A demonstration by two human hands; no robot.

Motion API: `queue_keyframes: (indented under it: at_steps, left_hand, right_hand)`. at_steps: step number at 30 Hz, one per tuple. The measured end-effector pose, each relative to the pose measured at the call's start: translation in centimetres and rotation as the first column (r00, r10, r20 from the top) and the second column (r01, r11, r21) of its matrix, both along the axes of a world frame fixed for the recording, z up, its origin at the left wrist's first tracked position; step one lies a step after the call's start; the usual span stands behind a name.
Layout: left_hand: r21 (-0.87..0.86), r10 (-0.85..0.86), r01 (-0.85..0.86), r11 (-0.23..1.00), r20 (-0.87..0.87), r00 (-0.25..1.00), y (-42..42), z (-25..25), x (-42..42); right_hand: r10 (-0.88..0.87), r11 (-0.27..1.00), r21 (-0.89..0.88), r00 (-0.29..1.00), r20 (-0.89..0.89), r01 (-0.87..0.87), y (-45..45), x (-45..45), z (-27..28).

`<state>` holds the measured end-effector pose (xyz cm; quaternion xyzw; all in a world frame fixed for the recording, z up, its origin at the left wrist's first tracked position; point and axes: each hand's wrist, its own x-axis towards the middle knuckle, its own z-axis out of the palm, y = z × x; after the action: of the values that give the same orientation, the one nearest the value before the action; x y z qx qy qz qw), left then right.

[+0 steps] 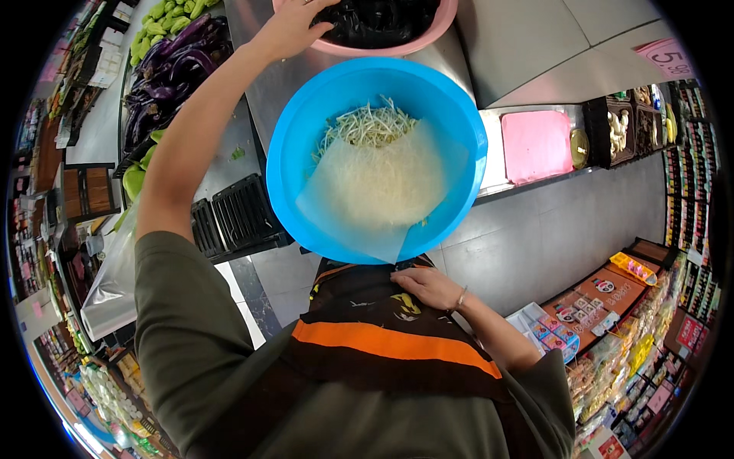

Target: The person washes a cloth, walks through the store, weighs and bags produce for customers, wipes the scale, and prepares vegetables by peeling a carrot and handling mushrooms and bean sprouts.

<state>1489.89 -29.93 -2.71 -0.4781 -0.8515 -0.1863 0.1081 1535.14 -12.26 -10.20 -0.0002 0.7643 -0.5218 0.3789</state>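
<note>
A large blue plastic basin (279, 189) is in front of my body. In it lie bean sprouts (367, 125), partly covered by a translucent whitish sheet (375, 183) whose corner hangs towards the near rim. My left hand (298, 26) reaches past the basin to the left side of a pink basin (373, 50), thumb and forefinger apart by black plastic (381, 23); the frame's top cuts off part of this hand. Just below the blue rim, my right hand (427, 286) rests on my dark apron (355, 307). Its fingertips are hard to make out, so I cannot tell whether they pinch anything.
Purple eggplants (172, 80) and green chayotes (163, 26) are heaped at left. Black slatted trays (243, 206) sit beside the blue basin. To the right are a pink tray (536, 146) and dark crates (622, 126). A plastic bag roll (109, 304) stands near my left arm.
</note>
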Motion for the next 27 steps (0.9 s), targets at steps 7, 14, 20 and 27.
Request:
queue_keyframes:
  at_steps: [7,14,20,27]
  left_hand:
    - [0.036,-0.153,0.153,0.988,-0.021,0.988,-3.4,0.9,5.4]
    - [0.028,-0.190,0.188,0.982,0.130,0.973,-7.9,3.1,12.5]
    - [0.079,-0.131,0.119,0.990,0.170,0.977,-11.7,3.3,15.2]
    - [0.146,-0.073,0.041,0.988,0.225,0.972,-14.6,3.5,16.5]
  right_hand:
    - [0.509,0.825,0.237,0.857,0.081,-0.513,-5.3,-2.6,-2.8]
    - [0.318,0.948,-0.091,0.893,0.319,-0.305,-7.8,-1.2,-10.8]
    - [0.761,0.525,0.275,0.589,0.273,-0.806,-10.1,2.0,-23.1]
    - [0.796,0.411,0.267,0.486,0.359,-0.871,-12.6,0.0,-24.3]
